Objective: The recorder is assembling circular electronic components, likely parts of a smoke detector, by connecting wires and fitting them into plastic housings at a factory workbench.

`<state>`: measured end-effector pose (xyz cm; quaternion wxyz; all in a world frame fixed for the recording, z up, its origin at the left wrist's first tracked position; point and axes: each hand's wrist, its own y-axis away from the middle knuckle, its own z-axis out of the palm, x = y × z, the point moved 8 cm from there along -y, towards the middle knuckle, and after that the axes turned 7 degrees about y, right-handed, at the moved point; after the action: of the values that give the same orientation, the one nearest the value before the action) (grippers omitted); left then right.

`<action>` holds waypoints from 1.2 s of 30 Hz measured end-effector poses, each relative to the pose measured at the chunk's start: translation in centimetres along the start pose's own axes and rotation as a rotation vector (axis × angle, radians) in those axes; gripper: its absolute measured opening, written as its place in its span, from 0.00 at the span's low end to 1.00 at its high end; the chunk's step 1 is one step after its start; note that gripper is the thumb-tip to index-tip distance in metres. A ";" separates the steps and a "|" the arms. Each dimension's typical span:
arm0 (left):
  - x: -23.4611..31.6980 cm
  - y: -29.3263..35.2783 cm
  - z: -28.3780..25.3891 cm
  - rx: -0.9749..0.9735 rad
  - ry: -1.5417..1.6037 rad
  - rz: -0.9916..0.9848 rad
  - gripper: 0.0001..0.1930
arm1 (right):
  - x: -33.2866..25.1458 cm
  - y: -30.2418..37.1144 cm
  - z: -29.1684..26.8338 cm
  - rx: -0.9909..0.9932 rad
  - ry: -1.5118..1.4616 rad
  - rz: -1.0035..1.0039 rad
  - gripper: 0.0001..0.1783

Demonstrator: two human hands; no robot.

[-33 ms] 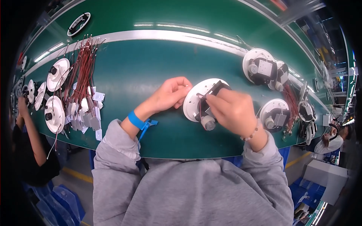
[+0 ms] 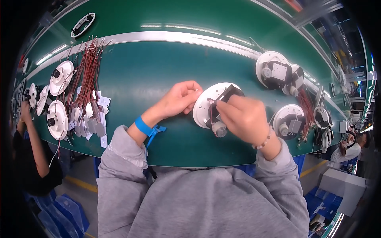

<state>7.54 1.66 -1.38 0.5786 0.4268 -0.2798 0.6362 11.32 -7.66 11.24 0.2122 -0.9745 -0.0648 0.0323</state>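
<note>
In front of me a round white disc (image 2: pixel 201 116) is tilted up on the green bench, with a black housing and a small clear-capped cylinder (image 2: pixel 219 129) on its face. My left hand (image 2: pixel 179 99), a blue strap round its wrist, pinches the disc's left rim between thumb and curled fingers. Over the black housing, my right hand (image 2: pixel 243 115) is closed with its thumb and forefinger pressed together. Whatever lies between those fingertips is too small to make out. A thin dark wire runs across the disc near them. The right fingers cover much of the housing.
Left on the bench (image 2: pixel 158 59) lie a bundle of red-brown wires (image 2: pixel 88 71) with pale plates and several white discs (image 2: pixel 58 119). Finished-looking disc assemblies (image 2: pixel 289 121) and more wires (image 2: pixel 305 107) lie right. A white ring (image 2: pixel 83 25) lies far left. Another person's arm (image 2: pixel 33 139) is at left.
My right hand has shifted very slightly left over the housing. The left hand and the disc look unmoved.
</note>
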 end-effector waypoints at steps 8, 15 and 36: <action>0.3 0.2 0.0 0.009 -0.040 0.009 0.08 | -0.9 0.0 0.9 0.068 0.004 -0.027 0.09; 0.7 0.3 -0.1 0.098 -0.139 0.049 0.10 | -1.2 -0.8 2.6 -0.060 0.047 0.020 0.09; -0.4 0.8 -1.0 0.004 -0.158 -0.198 0.10 | 1.0 -4.0 0.1 0.030 -0.126 0.020 0.13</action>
<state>6.50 2.15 -2.03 0.6139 0.5022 -0.2797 0.5410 11.90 -3.90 12.81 0.2219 -0.9679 -0.0678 0.0965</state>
